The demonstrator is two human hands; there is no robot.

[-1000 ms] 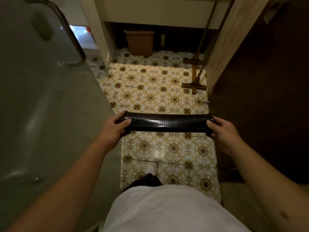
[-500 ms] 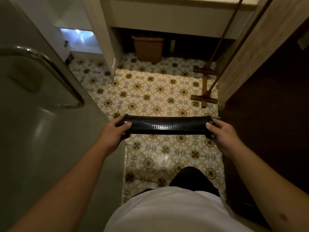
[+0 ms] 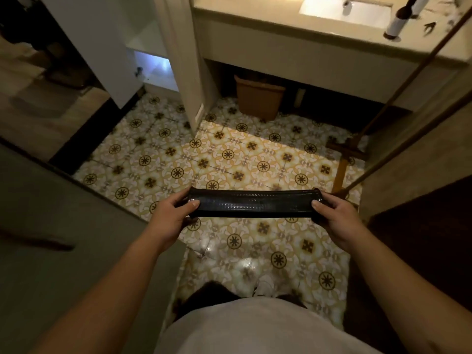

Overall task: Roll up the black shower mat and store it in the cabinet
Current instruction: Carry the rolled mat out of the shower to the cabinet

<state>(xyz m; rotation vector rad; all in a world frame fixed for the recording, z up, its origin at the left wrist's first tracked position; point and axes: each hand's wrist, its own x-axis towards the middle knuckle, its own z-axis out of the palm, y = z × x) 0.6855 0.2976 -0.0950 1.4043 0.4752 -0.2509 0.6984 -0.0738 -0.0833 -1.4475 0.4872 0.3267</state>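
The black shower mat (image 3: pixel 252 203) is rolled into a long flat tube and held level in front of me above the patterned tile floor. My left hand (image 3: pixel 168 215) grips its left end, thumb on top. My right hand (image 3: pixel 337 215) grips its right end the same way. Ahead at the upper left stands a white cabinet (image 3: pixel 150 65) with its door (image 3: pixel 102 47) swung open and a lit lower shelf inside.
A vanity counter with a sink (image 3: pixel 344 11) and a bottle (image 3: pixel 398 19) spans the back, with a brown bin (image 3: pixel 258 98) under it. Two long-handled floor tools (image 3: pixel 344 154) lean at the right. A grey glass panel (image 3: pixel 51 226) stands at my left, a dark wall at my right.
I have stepped forward with the rolled mat still in both hands. The view has lifted, so the open cabinet, counter and sink now show.
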